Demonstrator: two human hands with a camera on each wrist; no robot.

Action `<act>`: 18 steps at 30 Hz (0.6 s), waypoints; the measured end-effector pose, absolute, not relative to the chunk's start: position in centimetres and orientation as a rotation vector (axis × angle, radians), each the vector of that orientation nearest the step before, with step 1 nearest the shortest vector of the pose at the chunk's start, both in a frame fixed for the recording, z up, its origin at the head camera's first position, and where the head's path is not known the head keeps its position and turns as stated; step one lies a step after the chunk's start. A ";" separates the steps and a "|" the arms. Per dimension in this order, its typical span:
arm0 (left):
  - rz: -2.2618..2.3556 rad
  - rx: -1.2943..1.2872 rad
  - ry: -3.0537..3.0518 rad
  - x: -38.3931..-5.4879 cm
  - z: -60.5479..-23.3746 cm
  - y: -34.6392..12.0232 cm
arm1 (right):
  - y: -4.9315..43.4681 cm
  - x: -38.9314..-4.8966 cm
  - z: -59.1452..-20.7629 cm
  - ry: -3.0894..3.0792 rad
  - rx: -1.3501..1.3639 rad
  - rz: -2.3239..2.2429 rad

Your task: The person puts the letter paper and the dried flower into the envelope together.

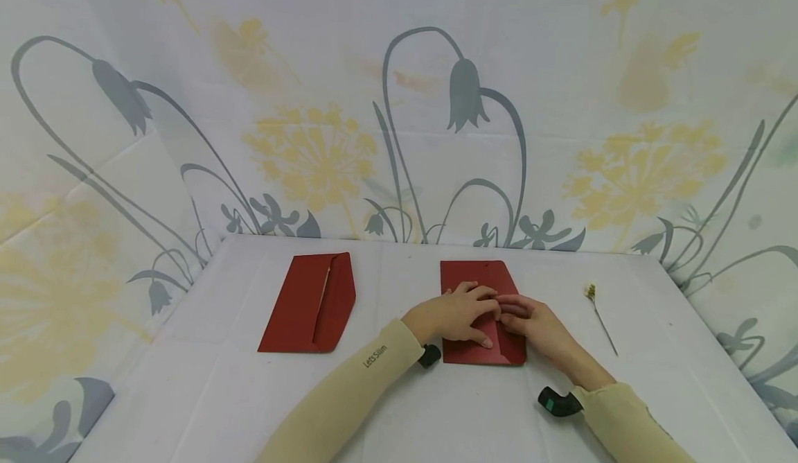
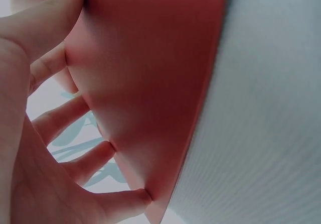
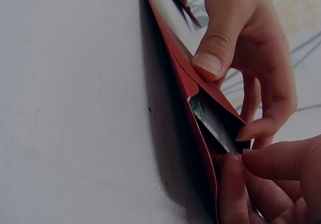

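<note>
A red envelope (image 1: 470,274) lies before me with its flap side to the right. My left hand (image 1: 458,315) rests across it, fingers spread; in the left wrist view its fingertips touch the envelope's edge. The right wrist view shows the left thumb pressing beside the parted mouth. Inside the mouth is a white card (image 3: 215,127) with green markings. My right hand (image 1: 544,329) is at this mouth, thumb and fingertips together at the card's end, pinching it. Most of the card is hidden inside the envelope.
On the left lies a second red envelope (image 1: 289,310), its flap unfolded to the right and a pale edge showing at its mouth. To the right is a small dried flower (image 1: 591,292) on a thin stem. Flower-printed cloth (image 1: 349,89) hangs behind the white-covered table (image 1: 386,414).
</note>
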State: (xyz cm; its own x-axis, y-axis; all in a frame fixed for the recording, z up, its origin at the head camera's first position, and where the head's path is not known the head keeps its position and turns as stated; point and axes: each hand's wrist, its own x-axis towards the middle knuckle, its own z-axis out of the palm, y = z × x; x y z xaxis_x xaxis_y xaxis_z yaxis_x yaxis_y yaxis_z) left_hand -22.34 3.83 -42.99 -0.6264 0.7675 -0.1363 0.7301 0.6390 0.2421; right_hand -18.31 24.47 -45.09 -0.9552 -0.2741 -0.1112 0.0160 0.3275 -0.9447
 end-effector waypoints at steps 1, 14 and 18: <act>0.238 1.224 2.633 -22.3 -43.0 3.8 | 24.6 -18.3 -45.1 2.350 -0.236 -1.673; 0.289 1.207 2.603 -22.3 -43.3 3.9 | 26.6 -17.7 -44.9 2.393 -0.219 -1.729; 0.284 1.213 2.602 -22.3 -43.2 3.8 | 27.6 -17.6 -44.5 2.444 -0.203 -1.712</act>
